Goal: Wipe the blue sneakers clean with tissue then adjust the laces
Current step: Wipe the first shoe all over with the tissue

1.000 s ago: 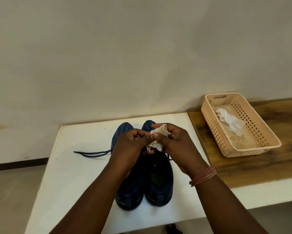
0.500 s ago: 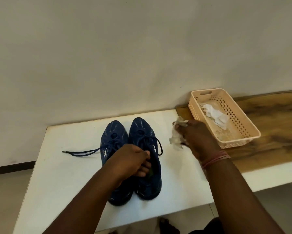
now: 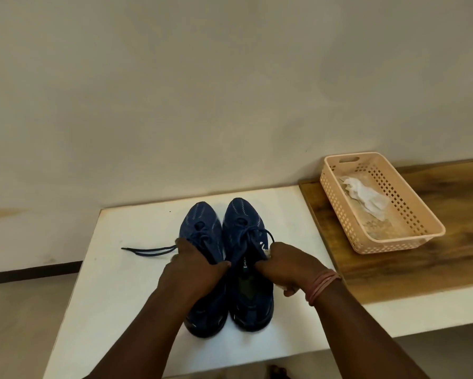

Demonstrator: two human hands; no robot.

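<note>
While my left hand [image 3: 194, 265] is gripping the left sneaker [image 3: 202, 236] on the counter [image 3: 115, 283], my right hand [image 3: 287, 265] is pinching tissue [image 3: 267, 252] against the right sneaker's [image 3: 243, 222] soft, yielding side.

The left hand [image 3: 194, 265] covers the middle of the left sneaker [image 3: 201, 222]; the right hand [image 3: 287, 265] hides most of the tissue [image 3: 267, 252], only scraps showing at its fingers and under the wrist. Both forearms are cut off by the bottom edge
</note>
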